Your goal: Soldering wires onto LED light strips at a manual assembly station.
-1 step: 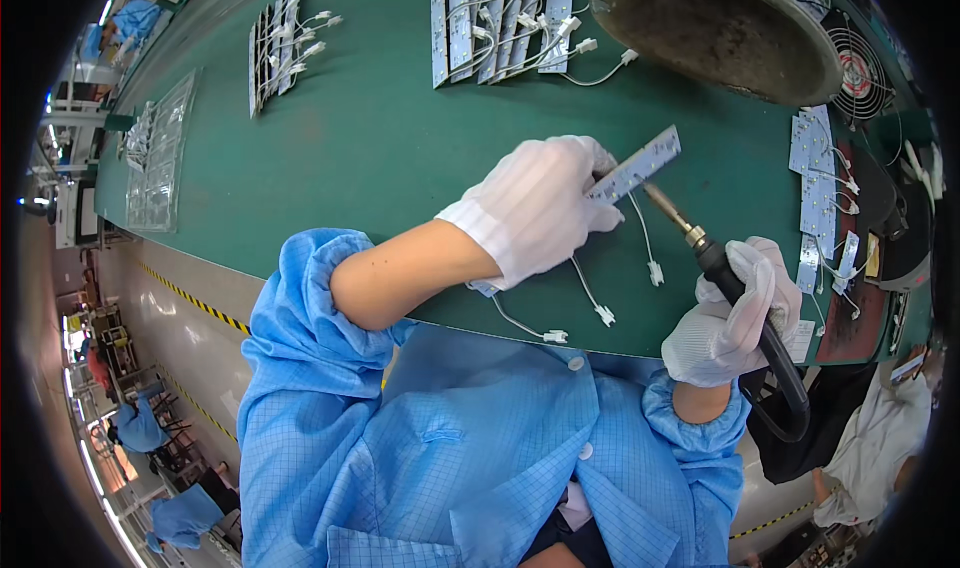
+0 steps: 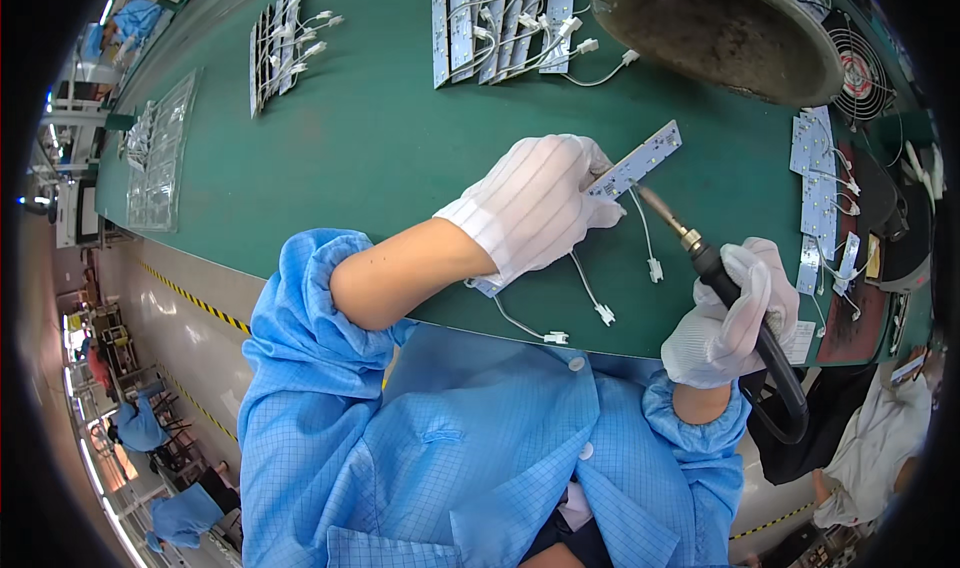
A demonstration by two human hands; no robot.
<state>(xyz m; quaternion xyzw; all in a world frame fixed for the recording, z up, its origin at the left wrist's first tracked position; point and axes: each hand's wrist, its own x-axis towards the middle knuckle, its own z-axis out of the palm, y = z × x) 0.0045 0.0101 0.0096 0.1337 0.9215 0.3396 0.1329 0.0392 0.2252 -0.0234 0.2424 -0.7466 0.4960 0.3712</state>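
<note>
My left hand [image 2: 540,203], in a white striped glove, is closed around a narrow light-blue LED circuit board strip [image 2: 645,161]. The strip slants up to the right; its middle is hidden under my glove, and a short end shows by my wrist. White wires with small plugs [image 2: 604,315] hang from it over the green bench. In my right hand [image 2: 735,313], also gloved, is a black-handled soldering iron [image 2: 712,263]. Its metal tip points up-left, close beside the strip's lower edge near a wire; whether it touches, I cannot tell.
Wired LED strips lie at the back [image 2: 500,28], in a small stack [image 2: 275,53] at far left, and along the right [image 2: 817,183]. A clear plastic tray [image 2: 160,173] lies left. A large round metal hood [image 2: 715,38] overhangs the back right, beside a fan [image 2: 858,73].
The strip has turned slightly in my left hand, showing more of its face. The iron's tip has shifted a little up-left; my right hand has barely moved.
</note>
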